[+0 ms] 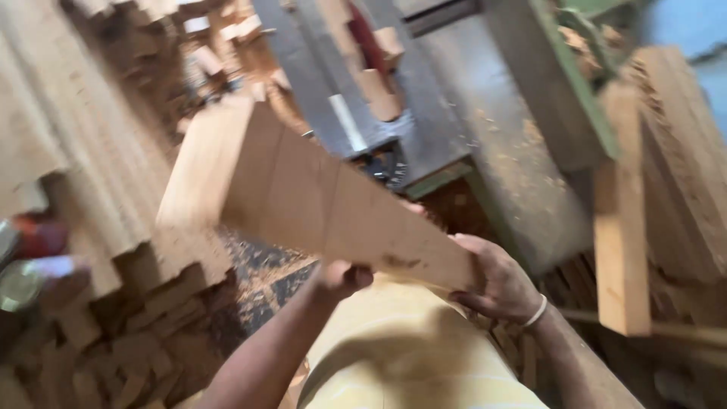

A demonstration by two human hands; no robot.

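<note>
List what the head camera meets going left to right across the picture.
Stacked wood pieces → held wooden plank → left hand → right hand → upright wooden post → stacked boards.

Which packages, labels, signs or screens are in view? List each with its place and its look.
None can be made out. The left hand and right hand hold a bare wooden board with no label. Stacked wood pieces and a grey machine table show no sign or screen; the round blurred objects at far left cannot be identified.
</note>
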